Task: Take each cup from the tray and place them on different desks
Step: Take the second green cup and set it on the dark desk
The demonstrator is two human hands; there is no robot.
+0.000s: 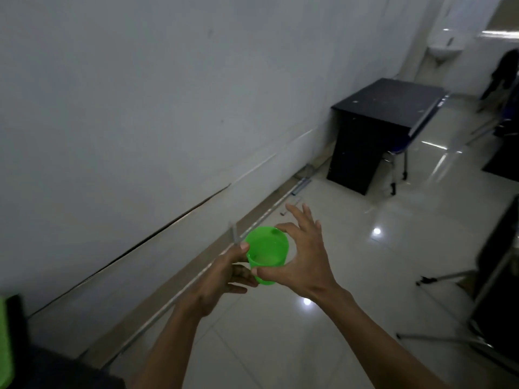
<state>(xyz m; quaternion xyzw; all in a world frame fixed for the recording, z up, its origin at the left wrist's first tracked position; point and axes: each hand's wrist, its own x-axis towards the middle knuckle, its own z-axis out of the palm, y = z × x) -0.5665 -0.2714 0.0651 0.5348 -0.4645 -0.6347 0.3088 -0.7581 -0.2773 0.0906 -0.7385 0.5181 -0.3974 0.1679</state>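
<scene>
Both hands, the left hand (224,272) and right hand (302,258), pinch the green cup (266,252) mid-air at lower centre, not yet set on the dark bench (393,105) at upper right.

Translucent plastic cup (267,249); glossy floor tiles (351,248)

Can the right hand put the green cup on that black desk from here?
Probably not yet. The right hand and left hand hold the green cup above open floor; the black desk stands well ahead, nothing blocking.
</scene>
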